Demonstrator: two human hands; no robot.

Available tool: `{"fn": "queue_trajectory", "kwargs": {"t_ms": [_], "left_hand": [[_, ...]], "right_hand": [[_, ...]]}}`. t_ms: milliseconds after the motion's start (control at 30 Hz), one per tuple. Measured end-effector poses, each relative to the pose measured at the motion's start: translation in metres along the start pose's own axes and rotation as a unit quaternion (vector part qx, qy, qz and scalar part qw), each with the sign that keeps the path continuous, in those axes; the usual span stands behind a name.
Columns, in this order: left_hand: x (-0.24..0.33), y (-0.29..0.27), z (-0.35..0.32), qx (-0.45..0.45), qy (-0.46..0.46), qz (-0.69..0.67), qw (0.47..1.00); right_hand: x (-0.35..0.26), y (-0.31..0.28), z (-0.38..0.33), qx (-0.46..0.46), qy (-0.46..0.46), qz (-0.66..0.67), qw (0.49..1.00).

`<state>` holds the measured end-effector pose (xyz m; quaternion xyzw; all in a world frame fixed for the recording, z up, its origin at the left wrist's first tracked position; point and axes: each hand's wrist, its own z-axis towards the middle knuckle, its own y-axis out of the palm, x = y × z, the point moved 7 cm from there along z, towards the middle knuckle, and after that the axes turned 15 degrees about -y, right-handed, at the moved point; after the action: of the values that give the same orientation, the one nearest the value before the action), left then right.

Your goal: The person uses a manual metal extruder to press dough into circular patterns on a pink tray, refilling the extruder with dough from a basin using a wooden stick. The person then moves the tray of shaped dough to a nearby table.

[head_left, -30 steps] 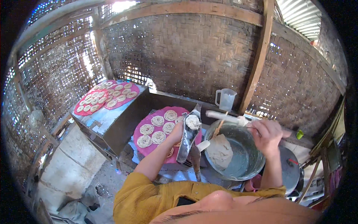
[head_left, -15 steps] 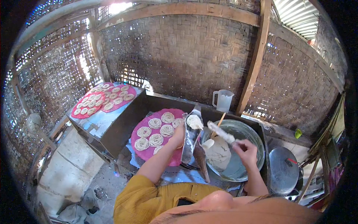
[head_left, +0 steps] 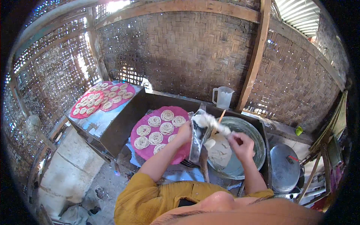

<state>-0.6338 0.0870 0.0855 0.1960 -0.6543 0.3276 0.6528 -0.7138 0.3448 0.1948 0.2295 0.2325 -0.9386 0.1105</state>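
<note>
My left hand (head_left: 183, 132) is closed around a long metal trough-shaped tool (head_left: 195, 145), partly hidden behind it, over the right edge of a round pink mat (head_left: 180, 154). Coiled strands of dough (head_left: 167, 128) lie in rosettes on that mat. Pinched in my right hand (head_left: 243, 146) is a dough-coated stick (head_left: 224, 129), its far end at a lump of white dough (head_left: 201, 120) in the trough's upper part. Beneath my right hand sits a large round basin (head_left: 261, 137), with a mound of pale dough (head_left: 219, 153) in it.
At the left, more pink mats (head_left: 125, 100) with dough coils rest on a box-like stand (head_left: 123, 129). Behind the basin stands a clear plastic jug (head_left: 224, 98). A lidded metal pot (head_left: 284, 165) is at the right. A woven wall (head_left: 187, 56) closes off the back.
My right hand has moved slightly left and up, bringing the dough-coated stick to the trough's top. The trough has turned a little in my left hand.
</note>
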Motion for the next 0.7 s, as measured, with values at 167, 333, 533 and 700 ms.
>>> {"fn": "queue_trajectory", "kwargs": {"t_ms": [167,333,533,700], "left_hand": [[0.077,0.016,-0.045,0.048,0.079,0.243,0.966],[0.017,0.015,-0.004,0.036,0.062,0.276,0.959],[0.036,-0.003,-0.009,-0.045,-0.022,-0.01,0.999],[0.042,0.009,-0.018,-0.187,-0.058,-0.23,0.953]], "right_hand": [[-0.019,0.007,0.009,0.026,-0.11,-0.109,0.988],[-0.045,0.015,-0.006,-0.052,-0.14,-0.058,0.987],[0.007,0.0,-0.01,-0.101,0.128,0.273,0.948],[0.046,0.008,-0.008,-0.064,0.131,0.221,0.964]]}}
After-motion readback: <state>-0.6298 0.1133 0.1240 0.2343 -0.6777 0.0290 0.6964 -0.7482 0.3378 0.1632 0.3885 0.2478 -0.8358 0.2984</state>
